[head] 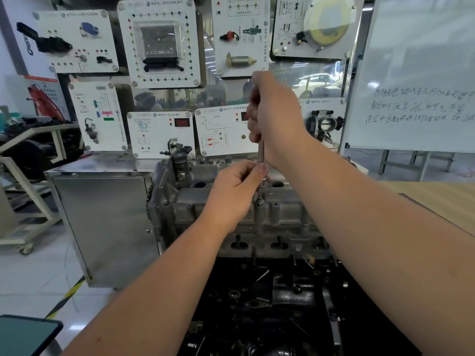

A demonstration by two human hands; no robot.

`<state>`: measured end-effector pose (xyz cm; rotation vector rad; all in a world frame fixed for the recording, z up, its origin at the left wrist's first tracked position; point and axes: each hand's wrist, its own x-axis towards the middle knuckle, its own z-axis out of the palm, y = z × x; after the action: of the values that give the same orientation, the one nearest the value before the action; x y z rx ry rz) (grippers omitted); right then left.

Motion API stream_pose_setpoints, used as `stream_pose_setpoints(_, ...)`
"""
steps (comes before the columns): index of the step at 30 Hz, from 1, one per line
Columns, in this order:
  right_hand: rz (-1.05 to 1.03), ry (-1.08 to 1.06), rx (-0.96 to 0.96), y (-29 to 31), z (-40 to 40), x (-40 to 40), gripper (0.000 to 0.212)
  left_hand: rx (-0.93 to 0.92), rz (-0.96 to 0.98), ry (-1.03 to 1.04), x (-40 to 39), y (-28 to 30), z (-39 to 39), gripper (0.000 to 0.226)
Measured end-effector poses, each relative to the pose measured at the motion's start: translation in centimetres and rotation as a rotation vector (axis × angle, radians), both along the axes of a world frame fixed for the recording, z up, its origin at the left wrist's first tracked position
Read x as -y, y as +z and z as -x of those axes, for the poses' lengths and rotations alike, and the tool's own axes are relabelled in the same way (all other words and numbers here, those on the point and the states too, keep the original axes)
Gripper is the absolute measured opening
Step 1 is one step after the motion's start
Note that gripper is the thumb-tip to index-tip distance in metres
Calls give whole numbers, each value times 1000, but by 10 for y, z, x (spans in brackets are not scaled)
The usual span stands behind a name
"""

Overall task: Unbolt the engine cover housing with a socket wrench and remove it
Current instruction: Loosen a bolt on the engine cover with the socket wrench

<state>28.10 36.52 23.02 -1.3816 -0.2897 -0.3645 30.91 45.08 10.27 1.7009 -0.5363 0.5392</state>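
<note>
Both hands grasp the socket wrench [261, 150]: right hand [272, 111] clenched on top, left hand [239, 186] pinching its shaft above the engine cover housing [231, 201] (still seated); a tilt could slip the socket off the bolt [260, 202].

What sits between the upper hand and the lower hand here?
In the head view, only the bare metal shaft of the socket wrench spans the gap between the right hand above and the left hand below.

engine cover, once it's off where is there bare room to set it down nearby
Likeliest the bare wooden tabletop right of the engine cover housing. The steel cabinet top to its left also shows bare metal. The black engine block in front is crowded with loose parts.
</note>
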Motion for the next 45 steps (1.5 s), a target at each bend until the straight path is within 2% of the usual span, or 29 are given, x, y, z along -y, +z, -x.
stream_pose_setpoints(4, 23, -13, -13, -1, 2, -5, 35, 0, 112, -21, 1, 1, 0, 29)
stream_pose_setpoints(7, -45, -44, -41, 1, 3, -8, 34, -29, 42, -53, -1, 1, 5, 24)
stream_pose_setpoints(10, -114, -56, -74, 2, 1, -5, 31, -32, -85, -74, -3, 1, 11, 32)
stream_pose_setpoints(13, -126, 65, -59, 1, 2, 0, 39, -44, -71, -74, -2, 1, 10, 31)
stream_pose_setpoints(15, -105, 67, -44, -1, 2, 2, 42, -36, -48, -46, -1, 1, 8, 25)
stream_pose_setpoints(18, -36, -56, 2, -5, 3, -2, 29, -28, 29, -25, 0, 0, 4, 29)
stream_pose_setpoints(21, -19, -63, 70, -6, 7, -12, 15, -29, 124, -38, 1, -2, -1, 32)
stream_pose_setpoints(26, -18, -68, 110, -4, 7, -16, 36, -51, 55, -83, -4, -1, -1, 26)
stream_pose_setpoints(28, 35, -49, 103, -3, 4, -14, 46, -97, 14, -123, -6, -2, -1, 35)
stream_pose_setpoints(31, 53, 24, 57, 0, 1, -7, 46, -76, -8, -127, -6, -3, 1, 39)
stream_pose_setpoints(34, -5, 129, 7, 0, 0, -1, 50, -18, 34, -50, -1, -3, 1, 28)
stream_pose_setpoints(36, 55, 63, 84, -6, -1, -1, 50, -9, 62, 9, 1, -2, 1, 24)
stream_pose_setpoints(40, 151, -165, 323, -29, -5, -1, 41, -17, 111, -6, 1, -1, -2, 25)
stream_pose_setpoints(45, 406, -270, 484, -33, -10, 12, 38, -32, -79, -41, -4, 2, 5, 33)
